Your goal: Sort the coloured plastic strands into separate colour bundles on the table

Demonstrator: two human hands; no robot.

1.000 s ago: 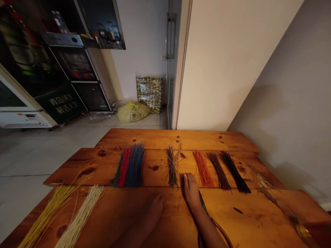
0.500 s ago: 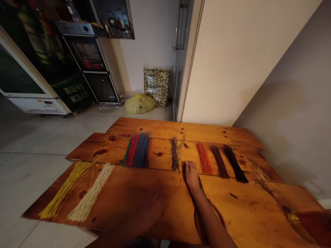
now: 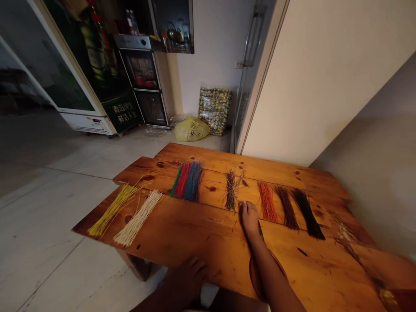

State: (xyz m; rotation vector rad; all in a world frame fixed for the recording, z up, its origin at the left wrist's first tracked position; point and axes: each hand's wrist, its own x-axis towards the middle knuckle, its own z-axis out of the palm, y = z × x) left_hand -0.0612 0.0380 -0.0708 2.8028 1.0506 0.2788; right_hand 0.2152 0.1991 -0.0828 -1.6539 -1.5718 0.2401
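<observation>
My right hand (image 3: 250, 216) rests on the wooden table (image 3: 195, 225) with its fingers curled together; what is under them, if anything, is hidden. Just beyond its fingertips lies a bundle of mixed-colour thin strands (image 3: 231, 190). A dark brown curved loop (image 3: 254, 273) shows on both sides of my right forearm, partly covered by it. My left hand (image 3: 193, 275) is at the near edge of the table, dark, its fingers bent and hard to make out. To the right of my right hand are orange strands (image 3: 268, 201), dark brown strands (image 3: 287, 208) and black strands (image 3: 308, 213).
Green, red and blue strands (image 3: 194, 181) lie side by side left of centre. Yellow strands (image 3: 112, 210) and cream strands (image 3: 138, 218) are near the left end. Loose strands (image 3: 346, 234) lie at right. On the floor beyond sits a yellow bag (image 3: 191, 129).
My left hand has drawn back from over the tabletop to its near edge. My right hand stays beside the mixed bundle. The view has swung to the left.
</observation>
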